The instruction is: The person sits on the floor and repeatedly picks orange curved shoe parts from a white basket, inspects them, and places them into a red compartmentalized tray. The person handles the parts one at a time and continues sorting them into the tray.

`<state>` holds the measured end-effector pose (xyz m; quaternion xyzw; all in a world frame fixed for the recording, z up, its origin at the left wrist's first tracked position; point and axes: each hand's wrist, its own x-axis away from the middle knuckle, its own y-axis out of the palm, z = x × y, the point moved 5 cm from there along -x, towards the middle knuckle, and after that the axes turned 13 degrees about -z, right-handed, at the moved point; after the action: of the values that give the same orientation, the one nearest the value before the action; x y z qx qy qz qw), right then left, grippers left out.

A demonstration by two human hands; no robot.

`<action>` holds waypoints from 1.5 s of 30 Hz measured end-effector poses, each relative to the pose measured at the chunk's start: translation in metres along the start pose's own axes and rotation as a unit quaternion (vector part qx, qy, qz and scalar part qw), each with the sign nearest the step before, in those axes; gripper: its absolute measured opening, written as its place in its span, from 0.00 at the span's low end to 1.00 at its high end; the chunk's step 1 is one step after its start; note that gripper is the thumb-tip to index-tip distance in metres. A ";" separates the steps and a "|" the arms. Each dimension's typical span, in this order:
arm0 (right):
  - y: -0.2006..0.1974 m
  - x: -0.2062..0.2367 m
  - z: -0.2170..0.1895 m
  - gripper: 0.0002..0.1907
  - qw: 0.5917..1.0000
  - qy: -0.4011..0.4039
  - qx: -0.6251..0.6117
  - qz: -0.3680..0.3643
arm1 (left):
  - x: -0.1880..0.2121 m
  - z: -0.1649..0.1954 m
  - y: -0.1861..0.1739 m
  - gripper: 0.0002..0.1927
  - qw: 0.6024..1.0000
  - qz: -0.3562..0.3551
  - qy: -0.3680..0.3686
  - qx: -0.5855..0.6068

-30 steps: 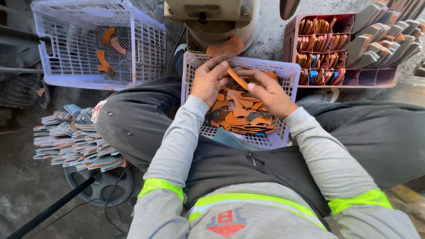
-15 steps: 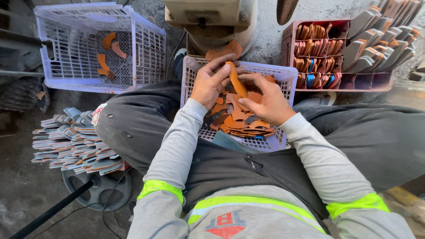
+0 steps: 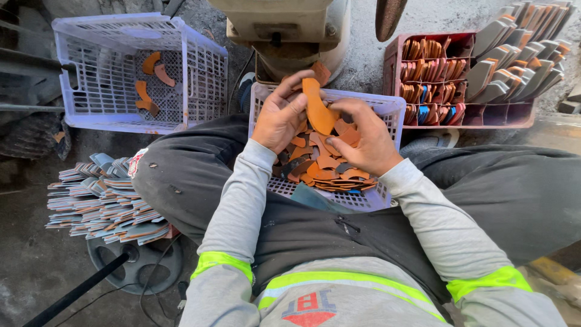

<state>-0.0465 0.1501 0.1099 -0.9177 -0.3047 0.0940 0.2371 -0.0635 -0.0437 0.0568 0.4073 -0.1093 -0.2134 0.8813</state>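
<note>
A white plastic basket (image 3: 387, 112) rests between my knees, filled with several curved orange leather pieces (image 3: 324, 166). My left hand (image 3: 279, 116) and my right hand (image 3: 363, 138) both grip one curved orange piece (image 3: 316, 109), held upright above the pile. My left fingers pinch its left edge and top; my right fingers hold its lower right edge. Grey sleeves with yellow-green reflective bands cover my arms.
A larger white basket (image 3: 200, 60) at the left holds a few orange pieces (image 3: 148, 82). A red crate (image 3: 423, 75) at the right holds upright orange and grey pieces. A stack of flat layered pieces (image 3: 100, 203) lies on the floor at left. A machine base (image 3: 290, 30) stands ahead.
Both hands have lifted one curved orange piece out of the pile and turned it upright; a second ago they were down among the pieces.
</note>
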 end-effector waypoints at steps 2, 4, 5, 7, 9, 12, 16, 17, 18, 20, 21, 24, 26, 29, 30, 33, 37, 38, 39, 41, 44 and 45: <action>-0.006 0.000 -0.001 0.32 1.000 0.011 -0.023 0.004 | 0.001 0.002 -0.005 0.26 0.999 0.019 0.006 0.026; -0.013 0.001 -0.009 0.32 0.999 -0.038 -0.026 0.025 | 0.001 0.002 -0.006 0.27 0.998 0.020 0.008 0.053; -0.015 0.001 -0.012 0.31 0.998 -0.051 -0.010 0.028 | 0.001 0.002 -0.006 0.27 0.997 0.021 0.011 0.067; -0.017 0.002 -0.018 0.30 0.996 -0.077 0.023 0.035 | 0.001 0.002 -0.006 0.27 0.998 0.019 0.011 0.060; -0.015 0.003 -0.019 0.29 0.998 -0.066 0.015 0.019 | 0.000 0.000 -0.005 0.27 0.998 0.014 0.009 0.060; -0.009 0.003 -0.022 0.28 0.996 -0.082 0.021 0.027 | -0.001 -0.004 -0.004 0.27 0.998 0.010 -0.003 0.065; -0.002 0.005 -0.020 0.21 0.995 -0.083 0.022 0.047 | -0.002 -0.010 -0.004 0.28 0.998 0.009 -0.022 0.067; -0.002 0.006 -0.020 0.20 0.995 -0.084 0.025 0.049 | -0.002 -0.010 -0.004 0.29 0.997 0.007 -0.023 0.070; -0.002 0.007 -0.019 0.20 0.995 -0.084 0.028 0.050 | -0.002 -0.011 -0.004 0.29 0.997 0.004 -0.023 0.074; -0.001 0.007 -0.019 0.19 0.995 -0.084 0.037 0.046 | -0.002 -0.010 -0.003 0.30 0.996 -0.003 -0.021 0.081; -0.001 0.006 -0.019 0.19 0.995 -0.083 0.044 0.041 | -0.003 -0.010 -0.004 0.30 0.997 -0.003 -0.021 0.077; -0.002 0.004 -0.022 0.19 0.993 -0.087 0.068 0.035 | -0.002 -0.006 -0.004 0.28 0.998 -0.004 -0.017 0.065; -0.002 0.003 -0.026 0.20 0.992 -0.100 0.074 0.037 | -0.002 -0.004 -0.004 0.27 0.998 -0.009 -0.013 0.059; -0.002 0.004 -0.031 0.22 0.989 -0.114 0.078 0.046 | 0.000 -0.004 -0.001 0.26 0.998 -0.028 -0.024 0.047; -0.002 0.003 -0.032 0.21 0.989 -0.107 0.086 0.051 | 0.000 -0.003 -0.001 0.26 0.998 -0.028 -0.021 0.046; -0.001 0.004 -0.035 0.21 0.987 -0.112 0.100 0.061 | 0.000 -0.003 0.000 0.26 0.998 -0.030 -0.020 0.048; 0.000 0.005 -0.037 0.22 0.986 -0.122 0.097 0.061 | 0.000 -0.001 0.001 0.27 0.997 -0.042 -0.030 0.054; -0.001 0.006 -0.038 0.21 0.985 -0.126 0.100 0.060 | 0.001 -0.001 0.001 0.27 0.997 -0.046 -0.033 0.055; -0.001 0.006 -0.038 0.21 0.984 -0.129 0.103 0.059 | 0.001 -0.001 0.001 0.27 0.997 -0.047 -0.038 0.056; -0.002 0.006 -0.040 0.22 0.982 -0.139 0.115 0.058 | 0.002 -0.001 0.002 0.26 0.996 -0.051 -0.048 0.057; -0.004 0.007 -0.042 0.22 0.979 -0.148 0.131 0.058 | 0.000 0.000 0.004 0.26 0.996 -0.058 -0.048 0.050; -0.004 0.007 -0.043 0.21 0.979 -0.144 0.130 0.059 | 0.000 0.001 0.005 0.26 0.996 -0.062 -0.047 0.049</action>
<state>-0.0293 0.1409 0.1488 -0.8722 -0.2665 0.2780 0.3016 -0.0626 -0.0414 0.0614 0.4457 -0.1353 -0.2804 0.8393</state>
